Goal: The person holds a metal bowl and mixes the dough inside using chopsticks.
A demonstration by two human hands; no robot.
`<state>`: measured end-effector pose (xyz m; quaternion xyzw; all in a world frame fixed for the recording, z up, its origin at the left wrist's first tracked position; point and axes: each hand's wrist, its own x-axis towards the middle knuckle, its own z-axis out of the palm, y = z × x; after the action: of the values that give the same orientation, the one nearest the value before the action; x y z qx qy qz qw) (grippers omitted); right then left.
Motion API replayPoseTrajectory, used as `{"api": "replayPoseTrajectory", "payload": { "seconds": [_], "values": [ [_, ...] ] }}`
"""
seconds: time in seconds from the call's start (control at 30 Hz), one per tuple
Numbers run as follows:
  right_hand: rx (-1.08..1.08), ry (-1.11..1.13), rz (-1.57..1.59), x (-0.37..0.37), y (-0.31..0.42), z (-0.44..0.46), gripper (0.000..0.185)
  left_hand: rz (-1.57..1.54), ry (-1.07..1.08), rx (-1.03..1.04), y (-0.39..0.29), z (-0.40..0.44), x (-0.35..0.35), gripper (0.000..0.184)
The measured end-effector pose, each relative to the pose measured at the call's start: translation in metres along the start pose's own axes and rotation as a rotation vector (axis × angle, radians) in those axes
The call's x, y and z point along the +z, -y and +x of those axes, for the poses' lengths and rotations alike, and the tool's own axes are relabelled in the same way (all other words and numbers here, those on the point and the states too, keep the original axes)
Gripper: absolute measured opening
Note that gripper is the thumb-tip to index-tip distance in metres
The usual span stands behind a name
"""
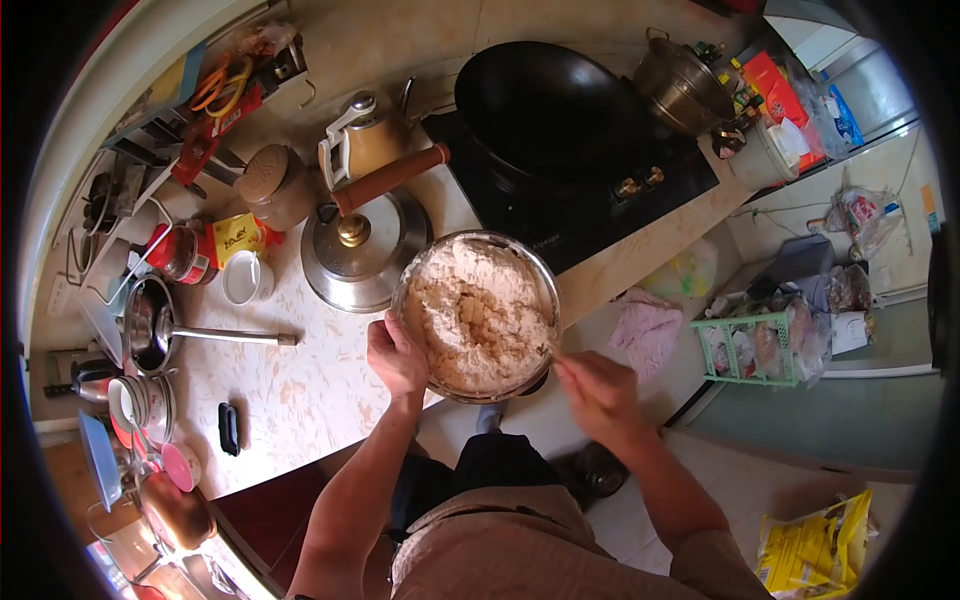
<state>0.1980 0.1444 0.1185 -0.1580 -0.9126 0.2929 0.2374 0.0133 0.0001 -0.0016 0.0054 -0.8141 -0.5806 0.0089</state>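
Note:
A round metal bowl (546,290) holds a heap of crumbly, pale flour mixture (478,310). Its lower left rim is gripped by my left hand (397,355), with the thumb at the edge. My right hand (600,392) is closed at the bowl's lower right side, its fingertips near the rim; whatever it may hold there is too small to make out. Just left of the bowl, a lidded metal pot (366,255) stands on the counter, and a brown rolling pin (392,180) lies across its top.
A black wok (540,105) sits on the black stove (590,215). Beside it are a kettle (368,138) and a steamer pot (682,88). On the marbled counter (310,400) are a white cup (246,278), a ladle (230,336), stacked bowls (150,405) and a black object (229,429).

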Motion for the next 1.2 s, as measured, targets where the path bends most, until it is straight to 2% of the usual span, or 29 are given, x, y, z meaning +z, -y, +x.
{"api": "replayPoseTrajectory", "payload": {
  "seconds": [0.07,0.2,0.37,0.53,0.57,0.73,0.8,0.9,1.07,1.2],
  "values": [
    [-0.102,0.042,-0.167,0.020,0.000,-0.020,0.010,-0.012,-0.004,0.009,-0.001,-0.001,0.000,0.042],
    [0.031,-0.021,-0.113,0.042,0.025,-0.027,0.008,-0.011,-0.013,0.014,-0.001,0.000,0.000,0.042],
    [-0.005,-0.005,0.038,0.034,0.032,-0.018,0.012,-0.004,0.012,-0.011,-0.004,-0.002,0.000,0.042],
    [-0.072,0.128,0.077,0.032,-0.012,-0.024,0.012,0.006,0.016,-0.013,-0.004,-0.002,-0.001,0.041],
    [-0.028,0.143,0.087,0.027,-0.020,-0.020,0.012,-0.021,0.002,0.015,-0.002,-0.001,0.000,0.041],
    [-0.079,0.069,0.078,-0.002,0.004,0.014,0.011,-0.021,-0.019,0.004,-0.002,-0.002,0.001,0.040],
    [-0.123,0.057,-0.064,-0.007,0.000,0.016,0.012,0.006,-0.015,0.040,-0.003,-0.001,-0.001,0.041],
    [-0.116,0.046,-0.163,0.013,-0.011,-0.007,0.014,-0.011,0.031,-0.002,-0.002,-0.001,-0.002,0.044],
    [-0.020,0.019,-0.120,0.050,0.026,-0.032,0.012,-0.007,-0.020,0.027,-0.004,-0.001,0.000,0.042],
    [-0.024,0.018,-0.091,0.035,0.034,-0.020,0.012,-0.034,-0.009,0.029,0.000,0.000,0.000,0.043]
  ]
}}
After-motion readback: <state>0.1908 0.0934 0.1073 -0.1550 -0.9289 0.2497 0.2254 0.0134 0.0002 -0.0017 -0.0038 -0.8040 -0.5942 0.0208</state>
